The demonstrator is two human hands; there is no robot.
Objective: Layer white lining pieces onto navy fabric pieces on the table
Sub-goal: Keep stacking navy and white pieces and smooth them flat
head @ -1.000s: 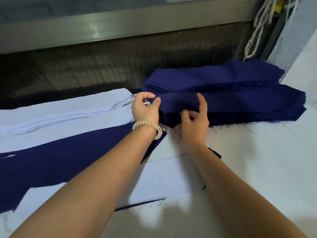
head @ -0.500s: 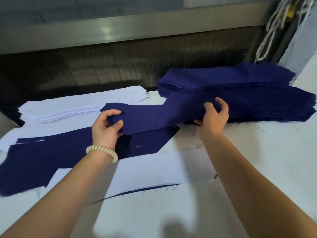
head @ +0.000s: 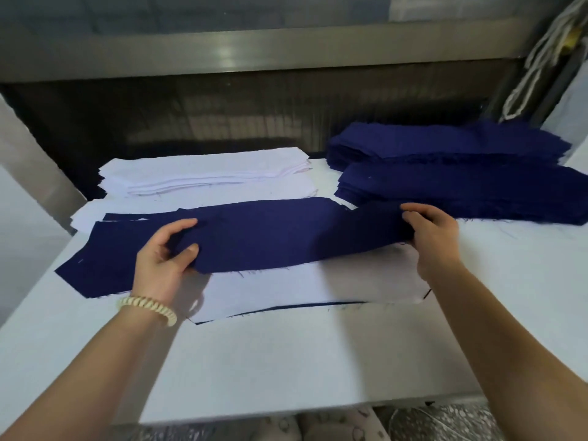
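A long navy fabric piece (head: pixel 280 237) is stretched between my two hands above the table. My left hand (head: pixel 165 253) pinches its left end; my right hand (head: pixel 429 230) grips its right end. Under it lies another navy piece (head: pixel 98 265) at the left, and a white lining piece (head: pixel 318 288) lies over a navy piece whose edge shows below it. A stack of white lining pieces (head: pixel 203 173) sits at the back left. Two stacks of navy pieces (head: pixel 477 173) sit at the back right.
The white table (head: pixel 302 361) ends in a front edge near the bottom of the view. A dark machine opening with a metal bar (head: pixel 254 55) runs along the back. White cords (head: pixel 541 49) hang at the top right.
Both hands lifted one navy piece off the right stack and carried it left and toward me, spreading it out over the pieces at the centre.
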